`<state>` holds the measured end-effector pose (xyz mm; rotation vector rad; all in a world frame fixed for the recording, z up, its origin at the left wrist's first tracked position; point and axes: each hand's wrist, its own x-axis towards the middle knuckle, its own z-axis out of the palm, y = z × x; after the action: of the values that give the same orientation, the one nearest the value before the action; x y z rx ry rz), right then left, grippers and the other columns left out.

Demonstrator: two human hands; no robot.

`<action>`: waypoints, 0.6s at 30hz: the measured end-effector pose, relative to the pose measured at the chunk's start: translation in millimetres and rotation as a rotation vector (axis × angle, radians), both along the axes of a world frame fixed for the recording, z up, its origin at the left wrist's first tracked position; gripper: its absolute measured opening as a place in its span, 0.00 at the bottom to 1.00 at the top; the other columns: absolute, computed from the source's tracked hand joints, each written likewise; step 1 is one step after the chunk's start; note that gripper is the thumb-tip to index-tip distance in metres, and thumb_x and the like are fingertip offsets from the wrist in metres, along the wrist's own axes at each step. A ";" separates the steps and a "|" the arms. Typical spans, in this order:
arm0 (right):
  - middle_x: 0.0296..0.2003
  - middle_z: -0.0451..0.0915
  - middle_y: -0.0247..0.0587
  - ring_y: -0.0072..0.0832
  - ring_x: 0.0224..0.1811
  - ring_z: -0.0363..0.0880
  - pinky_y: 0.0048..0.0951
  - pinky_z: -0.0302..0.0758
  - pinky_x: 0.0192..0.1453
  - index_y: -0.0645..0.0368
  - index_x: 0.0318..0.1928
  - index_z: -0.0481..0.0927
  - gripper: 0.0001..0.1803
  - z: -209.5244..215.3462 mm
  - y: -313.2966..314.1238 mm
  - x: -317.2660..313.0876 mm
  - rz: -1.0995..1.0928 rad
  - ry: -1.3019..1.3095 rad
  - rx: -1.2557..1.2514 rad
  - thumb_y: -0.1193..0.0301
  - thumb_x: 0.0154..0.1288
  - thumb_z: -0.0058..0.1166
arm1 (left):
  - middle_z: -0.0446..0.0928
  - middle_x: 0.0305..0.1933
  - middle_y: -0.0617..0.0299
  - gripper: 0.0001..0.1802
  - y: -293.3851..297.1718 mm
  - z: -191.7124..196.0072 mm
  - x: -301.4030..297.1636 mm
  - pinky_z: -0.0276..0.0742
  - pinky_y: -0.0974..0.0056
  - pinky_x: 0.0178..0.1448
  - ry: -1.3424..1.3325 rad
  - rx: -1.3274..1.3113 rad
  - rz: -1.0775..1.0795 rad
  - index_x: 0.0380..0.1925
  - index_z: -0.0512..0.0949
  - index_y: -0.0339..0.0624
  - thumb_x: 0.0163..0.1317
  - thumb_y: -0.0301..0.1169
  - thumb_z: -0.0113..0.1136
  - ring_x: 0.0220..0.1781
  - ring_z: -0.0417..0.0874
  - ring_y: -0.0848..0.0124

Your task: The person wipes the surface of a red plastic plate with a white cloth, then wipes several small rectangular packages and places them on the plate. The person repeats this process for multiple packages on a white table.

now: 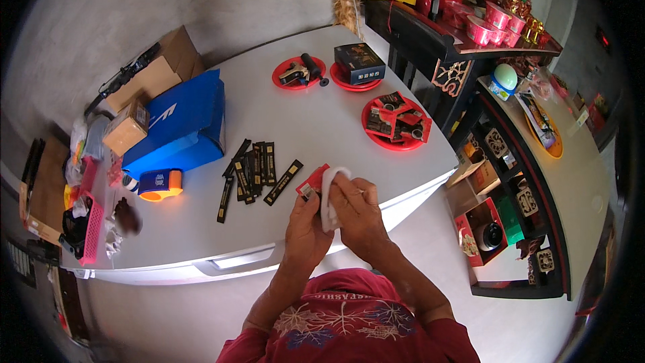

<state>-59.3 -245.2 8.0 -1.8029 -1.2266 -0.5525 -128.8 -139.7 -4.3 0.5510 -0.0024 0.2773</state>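
Note:
Just over the table's near edge, my left hand (304,230) grips a small red packet (313,179) with a pale label. A folded white cloth (329,203) is in my right hand (357,213), pressed up against the packet. Both hands are closed and nearly touching. Left of them lie several slim black sachets (258,165) in a loose pile, with a few set apart. Beyond my right hand, a red plate (373,139) holds several red-and-black packets (393,121).
At the back of the white table (269,111) stand a black box (360,64) on a red plate and another red plate (279,67) with dark tools. A blue box (181,121), cardboard box (127,128) and pink basket (93,232) fill the left. A shelf unit (514,188) stands right.

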 end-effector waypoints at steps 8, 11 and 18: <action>0.55 0.68 0.53 0.49 0.48 0.68 0.40 0.73 0.50 0.68 0.50 0.74 0.27 -13.2 -20.7 -31.4 0.099 0.109 -0.193 0.85 0.43 0.55 | 0.62 0.67 0.50 0.24 -1.2 5.3 3.8 0.66 0.52 0.67 0.107 0.096 0.238 0.64 0.57 0.39 0.73 0.37 0.36 0.64 0.68 0.55; 0.56 0.70 0.53 0.49 0.53 0.70 0.40 0.72 0.55 0.64 0.52 0.74 0.28 5.5 -41.2 -15.6 0.442 0.354 -0.207 0.86 0.44 0.55 | 0.61 0.67 0.50 0.24 4.2 5.7 -3.1 0.65 0.52 0.68 0.093 0.138 0.188 0.65 0.56 0.40 0.72 0.37 0.37 0.65 0.67 0.56; 0.56 0.69 0.50 0.48 0.51 0.66 0.40 0.70 0.53 0.63 0.53 0.73 0.29 3.0 5.1 9.3 0.052 0.111 0.004 0.84 0.44 0.56 | 0.68 0.62 0.58 0.25 -9.8 4.8 -3.3 0.66 0.56 0.66 0.176 -0.078 0.038 0.63 0.61 0.45 0.73 0.45 0.31 0.65 0.68 0.65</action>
<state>-50.0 -240.0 11.1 -1.7686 -1.1921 -0.4194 -132.1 -149.6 0.5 0.4965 0.1886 0.2638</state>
